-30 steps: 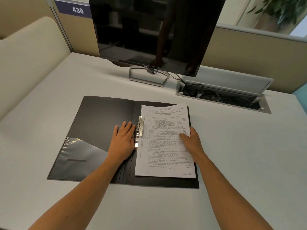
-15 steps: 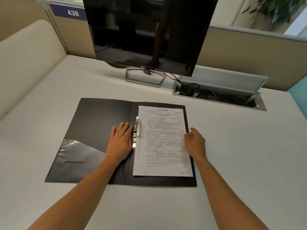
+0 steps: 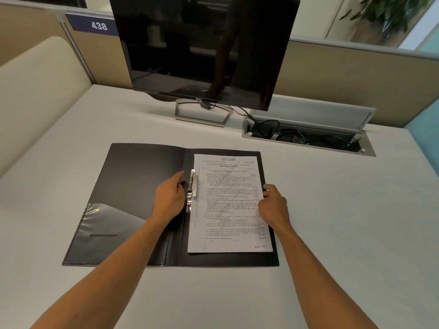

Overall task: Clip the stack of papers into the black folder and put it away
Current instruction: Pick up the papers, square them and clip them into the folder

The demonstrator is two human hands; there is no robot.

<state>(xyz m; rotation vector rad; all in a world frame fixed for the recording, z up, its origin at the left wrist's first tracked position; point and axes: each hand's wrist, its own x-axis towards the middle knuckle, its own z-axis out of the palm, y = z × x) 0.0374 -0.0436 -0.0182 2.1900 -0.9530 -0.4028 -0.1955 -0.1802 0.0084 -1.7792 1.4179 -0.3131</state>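
A black folder [image 3: 142, 186] lies open on a white surface [image 3: 344, 210], a stack of papers [image 3: 228, 210] on its right half. The left hand [image 3: 169, 198] curls at the metal clip [image 3: 193, 188]; the right hand's [image 3: 273, 206] bent fingers [image 3: 267, 189] hold the papers' right edge.

Black folder [image 3: 142, 186] lying open flat on the desk, clear pocket on its left flap, stack of printed papers [image 3: 228, 205] squared on its right flap beside the metal clip [image 3: 193, 186]
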